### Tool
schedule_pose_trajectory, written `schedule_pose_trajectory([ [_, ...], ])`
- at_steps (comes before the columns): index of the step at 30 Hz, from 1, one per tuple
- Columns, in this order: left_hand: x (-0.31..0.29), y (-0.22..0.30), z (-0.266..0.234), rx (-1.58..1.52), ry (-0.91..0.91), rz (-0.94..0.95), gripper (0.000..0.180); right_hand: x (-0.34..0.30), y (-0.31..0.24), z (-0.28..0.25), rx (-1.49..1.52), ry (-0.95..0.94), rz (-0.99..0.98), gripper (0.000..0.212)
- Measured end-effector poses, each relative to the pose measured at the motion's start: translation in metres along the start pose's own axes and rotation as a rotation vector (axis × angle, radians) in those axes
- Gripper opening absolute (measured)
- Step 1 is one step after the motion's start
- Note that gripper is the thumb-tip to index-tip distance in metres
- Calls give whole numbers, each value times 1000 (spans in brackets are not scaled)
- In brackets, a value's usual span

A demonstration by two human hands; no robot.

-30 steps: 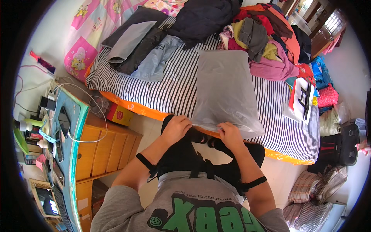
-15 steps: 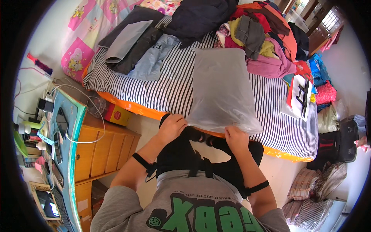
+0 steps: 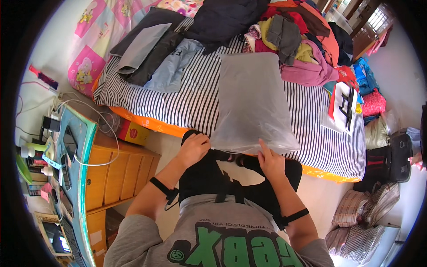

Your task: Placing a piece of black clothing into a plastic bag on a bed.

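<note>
A translucent grey plastic bag [image 3: 251, 100] lies flat on the striped bed [image 3: 187, 104], its mouth hanging over the near edge. My left hand [image 3: 193, 149] grips the left corner of the bag's mouth. At the right corner my right hand [image 3: 270, 162] pinches the mouth's edge. A black garment [image 3: 209, 171] sits bunched under the mouth, between my hands and against my body.
A heap of coloured clothes [image 3: 293, 44] fills the far right of the bed; grey and black garments [image 3: 151, 49] lie far left. An orange wooden drawer unit [image 3: 118, 175] and a cluttered teal desk [image 3: 66, 147] stand at my left. Bags [image 3: 356, 218] sit on the floor to the right.
The bag's mouth has stayed at the bed's edge between my hands. My hands have shifted slightly along the mouth, and the view has tilted a little.
</note>
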State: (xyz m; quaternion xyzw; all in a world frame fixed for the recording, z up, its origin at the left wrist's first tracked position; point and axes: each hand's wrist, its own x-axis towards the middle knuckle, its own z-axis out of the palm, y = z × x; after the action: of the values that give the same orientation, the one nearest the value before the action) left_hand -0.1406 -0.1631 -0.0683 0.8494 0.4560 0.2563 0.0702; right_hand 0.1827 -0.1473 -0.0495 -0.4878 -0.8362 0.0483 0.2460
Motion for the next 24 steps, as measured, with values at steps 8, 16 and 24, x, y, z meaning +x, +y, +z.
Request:
schedule_pose_trajectory([
  [8,-4,-11,2,23,16,5,11,-8,29,2,-39,139,8,19],
  [16,-5,-14,-2,8,18,-41,13,-8,32,-3,-21,119,54,10],
  [24,-7,-13,-2,-7,34,-62,14,0,33,4,20,157,-46,10],
])
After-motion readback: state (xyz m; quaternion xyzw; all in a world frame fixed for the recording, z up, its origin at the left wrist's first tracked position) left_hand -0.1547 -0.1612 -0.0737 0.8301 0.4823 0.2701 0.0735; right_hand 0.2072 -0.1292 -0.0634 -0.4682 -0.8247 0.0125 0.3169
